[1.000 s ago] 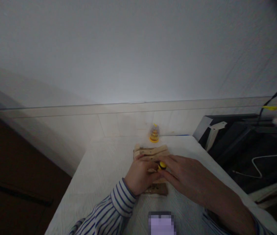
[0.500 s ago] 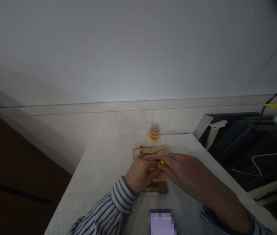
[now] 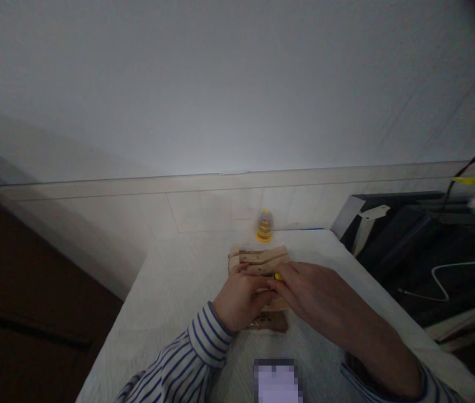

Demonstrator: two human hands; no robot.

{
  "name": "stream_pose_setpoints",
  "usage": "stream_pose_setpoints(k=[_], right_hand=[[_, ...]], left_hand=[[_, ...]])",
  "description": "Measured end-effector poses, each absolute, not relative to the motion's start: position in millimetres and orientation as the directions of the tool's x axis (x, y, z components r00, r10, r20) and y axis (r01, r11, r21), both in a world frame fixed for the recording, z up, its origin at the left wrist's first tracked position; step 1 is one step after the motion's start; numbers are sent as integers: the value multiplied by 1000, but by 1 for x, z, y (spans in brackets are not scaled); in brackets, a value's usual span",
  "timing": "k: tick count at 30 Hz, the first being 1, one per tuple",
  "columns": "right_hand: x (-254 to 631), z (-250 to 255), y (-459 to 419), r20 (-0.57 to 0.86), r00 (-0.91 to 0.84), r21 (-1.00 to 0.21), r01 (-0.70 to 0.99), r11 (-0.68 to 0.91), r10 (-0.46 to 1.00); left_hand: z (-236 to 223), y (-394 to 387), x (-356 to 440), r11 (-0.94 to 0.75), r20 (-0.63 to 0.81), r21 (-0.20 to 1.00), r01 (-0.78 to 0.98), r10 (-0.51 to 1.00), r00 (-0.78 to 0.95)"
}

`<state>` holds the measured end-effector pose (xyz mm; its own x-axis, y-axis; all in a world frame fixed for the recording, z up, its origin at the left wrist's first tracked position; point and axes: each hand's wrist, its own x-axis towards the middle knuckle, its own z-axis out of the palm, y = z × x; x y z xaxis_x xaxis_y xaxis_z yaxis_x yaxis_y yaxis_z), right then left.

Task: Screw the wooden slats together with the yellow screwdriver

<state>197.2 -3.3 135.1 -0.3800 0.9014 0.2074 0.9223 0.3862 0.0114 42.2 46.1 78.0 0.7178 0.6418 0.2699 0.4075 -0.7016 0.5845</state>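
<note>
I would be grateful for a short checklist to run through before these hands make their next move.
1. Right hand on the yellow object: ok.
2. Left hand at the wooden piece: ok.
3. Middle of the wooden piece in full view: not ok, the hands cover it.
4. Yellow object's lower end properly placed: cannot tell, hidden.
5. Yellow-based container upright, apart from both hands: ok.

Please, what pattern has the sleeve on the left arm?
The left sleeve has dark blue stripes on white, seen best in the head view.

Container (image 3: 264, 226) behind wooden pieces (image 3: 262, 258), on table (image 3: 178, 280)
</note>
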Motion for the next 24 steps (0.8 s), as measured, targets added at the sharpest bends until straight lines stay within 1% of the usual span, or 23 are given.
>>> stream_pose_setpoints(k=[2,5,8,10,14,17,21,24], right_hand=[[197,135,-3,195,-369,3,927,376,909],[197,134,-3,216,-374,3,924,382,902],[195,132,-3,235,-371,-8,923,384,898],[194,132,-3,224,-362,-28,926,377,905],[195,133,-4,203,-360,-61,923,379,911],[199,136,-5,219,-401,-81,901,426,890],[201,138,-6,266,-435,-90,877,472,860],[201,137,-5,251,-438,-71,881,468,863]], left_hand=[[78,46,43,-710,300,575,408,646,702],[77,45,44,-710,334,559,428,665,668],[75,46,44,-689,331,539,483,701,631],[75,46,44,-677,314,532,509,716,624],[75,47,43,-695,334,552,460,690,642],[76,47,42,-698,348,569,436,684,641],[76,47,42,-676,299,583,451,695,654],[77,46,42,-660,256,590,466,700,667]])
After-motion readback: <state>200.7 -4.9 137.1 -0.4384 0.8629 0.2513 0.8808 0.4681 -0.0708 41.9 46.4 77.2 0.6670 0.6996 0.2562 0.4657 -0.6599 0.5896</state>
